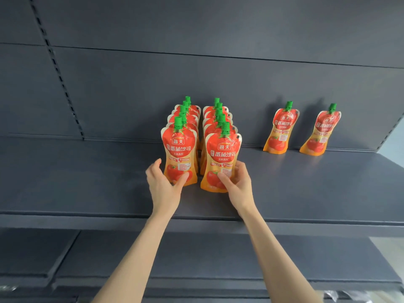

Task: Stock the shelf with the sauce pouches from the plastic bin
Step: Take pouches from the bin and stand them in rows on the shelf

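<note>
Red and orange tomato sauce pouches with green caps stand on the dark grey shelf. Two rows of several pouches run front to back at the middle. My left hand grips the base of the front pouch of the left row, thumb across its front. My right hand grips the lower part of the front pouch of the right row. Both front pouches stand upright. Two single pouches, one and another, lean against the back panel at the right. The plastic bin is out of view.
The shelf's front edge runs across below my wrists. A lower dark shelf lies beneath my forearms. A slotted upright runs up the back panel at the left. A bit of clear plastic shows at the bottom right.
</note>
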The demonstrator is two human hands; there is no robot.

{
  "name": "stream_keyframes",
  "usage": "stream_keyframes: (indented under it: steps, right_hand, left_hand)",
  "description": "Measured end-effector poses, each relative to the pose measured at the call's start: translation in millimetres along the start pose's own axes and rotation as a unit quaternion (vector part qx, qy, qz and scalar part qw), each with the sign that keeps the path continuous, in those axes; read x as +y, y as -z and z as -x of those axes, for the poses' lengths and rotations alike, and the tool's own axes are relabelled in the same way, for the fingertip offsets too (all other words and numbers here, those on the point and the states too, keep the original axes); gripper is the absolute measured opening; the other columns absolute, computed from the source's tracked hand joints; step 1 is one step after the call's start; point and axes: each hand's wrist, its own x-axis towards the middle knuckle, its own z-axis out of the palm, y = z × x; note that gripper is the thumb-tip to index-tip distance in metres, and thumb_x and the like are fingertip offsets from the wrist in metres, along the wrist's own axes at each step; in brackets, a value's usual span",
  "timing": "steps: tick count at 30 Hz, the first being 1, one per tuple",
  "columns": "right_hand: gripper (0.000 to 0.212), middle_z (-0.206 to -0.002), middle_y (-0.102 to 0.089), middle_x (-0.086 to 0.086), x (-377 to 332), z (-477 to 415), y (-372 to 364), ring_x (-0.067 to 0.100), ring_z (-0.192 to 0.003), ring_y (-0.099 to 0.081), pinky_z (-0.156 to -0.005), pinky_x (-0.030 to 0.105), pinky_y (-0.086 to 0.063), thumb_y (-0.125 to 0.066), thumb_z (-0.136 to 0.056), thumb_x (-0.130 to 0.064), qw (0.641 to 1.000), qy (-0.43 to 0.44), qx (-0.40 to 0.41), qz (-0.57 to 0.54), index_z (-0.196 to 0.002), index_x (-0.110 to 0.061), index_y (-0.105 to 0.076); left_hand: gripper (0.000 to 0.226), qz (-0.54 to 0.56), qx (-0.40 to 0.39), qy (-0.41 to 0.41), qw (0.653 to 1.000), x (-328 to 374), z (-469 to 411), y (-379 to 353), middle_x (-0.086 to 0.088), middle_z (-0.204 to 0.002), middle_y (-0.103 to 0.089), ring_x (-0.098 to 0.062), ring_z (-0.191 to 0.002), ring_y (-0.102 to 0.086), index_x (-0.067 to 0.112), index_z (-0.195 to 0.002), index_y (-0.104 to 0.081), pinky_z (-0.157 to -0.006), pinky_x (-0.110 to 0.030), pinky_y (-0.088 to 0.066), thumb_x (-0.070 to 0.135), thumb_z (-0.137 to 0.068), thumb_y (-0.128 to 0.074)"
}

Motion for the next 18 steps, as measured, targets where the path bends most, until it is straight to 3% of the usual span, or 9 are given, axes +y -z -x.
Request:
stream_keyframes:
  steps: [3, 6, 11, 15, 18]
  right_hand:
    - [0.030, -0.119, -0.060, -0.002, 1, 1, -3, 0.010, -0.107, -0.060, -0.077, 0.014, -0.051, -0.063, -0.089, -0.026, 0.999, 0.008, 0.010, 0.046, -0.114, -0.031, -0.046]
    - [0.033, -0.121, -0.058, -0.002, -2, 1, -7, 0.010, -0.106, -0.058, -0.073, 0.007, -0.048, -0.060, -0.091, -0.024, 0.997, 0.003, 0.014, 0.081, -0.120, -0.025, -0.045]
    - [0.040, -0.124, -0.057, -0.001, -5, 1, -9, 0.007, -0.104, -0.053, -0.085, 0.019, -0.046, -0.058, -0.092, -0.023, 0.994, -0.009, 0.019, 0.108, -0.128, -0.016, -0.043]
    - [0.039, -0.124, -0.057, -0.001, -5, 0, -9, 0.007, -0.104, -0.053, -0.081, 0.013, -0.044, -0.057, -0.093, -0.023, 0.993, -0.009, 0.016, 0.120, -0.128, -0.017, -0.043]
    - [0.038, -0.124, -0.058, 0.000, -5, 0, -9, 0.008, -0.105, -0.053, -0.087, 0.022, -0.047, -0.057, -0.093, -0.022, 0.992, -0.008, 0.016, 0.126, -0.128, -0.017, -0.043]
  left_hand:
    - [0.072, 0.036, -0.049, -0.001, 0.998, 1, -9, -1, -0.009, -0.135, -0.042, -0.019, -0.122, -0.045, 0.011, -0.135, -0.033, -0.090, -0.029, -0.042, 0.029, -0.078, -0.073]
    - [0.061, 0.057, -0.066, 0.002, 0.996, -2, -13, -1, -0.008, -0.127, -0.050, -0.013, -0.111, -0.050, 0.010, -0.129, -0.038, -0.083, -0.025, -0.043, 0.024, -0.080, -0.072]
    - [0.046, 0.053, -0.081, -0.001, 0.995, -10, -17, 0, -0.008, -0.124, -0.055, -0.020, -0.113, -0.054, 0.010, -0.123, -0.042, -0.084, -0.027, -0.044, 0.021, -0.086, -0.065]
    - [0.039, 0.055, -0.108, -0.008, 0.993, -14, -21, 4, -0.006, -0.122, -0.057, -0.019, -0.109, -0.055, 0.011, -0.121, -0.044, -0.083, -0.028, -0.044, 0.021, -0.088, -0.062]
    - [0.037, 0.055, -0.141, -0.006, 0.989, -17, -26, 9, -0.004, -0.121, -0.058, -0.016, -0.107, -0.056, 0.012, -0.122, -0.045, -0.084, -0.027, -0.045, 0.022, -0.089, -0.061]
